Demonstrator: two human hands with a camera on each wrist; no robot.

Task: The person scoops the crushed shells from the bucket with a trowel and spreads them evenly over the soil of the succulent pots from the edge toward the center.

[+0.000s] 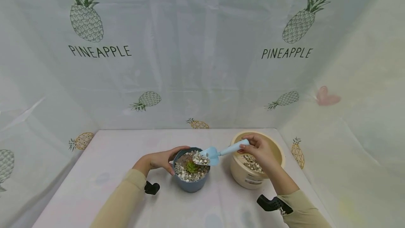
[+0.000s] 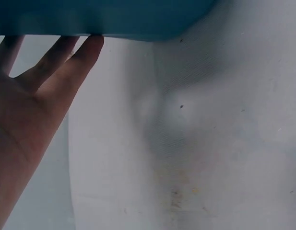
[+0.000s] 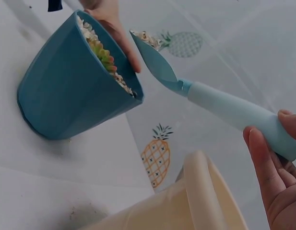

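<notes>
A light blue hand trowel (image 1: 232, 148) carries pale gravel (image 1: 200, 158) on its blade, held over the right part of a blue flower pot (image 1: 191, 185). In that pot a small green succulent (image 1: 191, 166) sits among white gravel, with bare brown soil behind it. My right hand (image 1: 261, 149) pinches the end of the trowel's handle between thumb and fingers, above the cream pot. At the blue pot's left side, my left hand (image 1: 159, 158) grips it, thumb in front and fingers behind. The right wrist view shows the trowel blade apart from the rim, above it.
A larger cream pot (image 1: 246, 178) with gravel (image 1: 252, 163) inside stands to the right of the blue pot. Pineapple-printed sheeting (image 1: 196, 62) hangs behind and at both sides of the pale covered table (image 1: 126, 143).
</notes>
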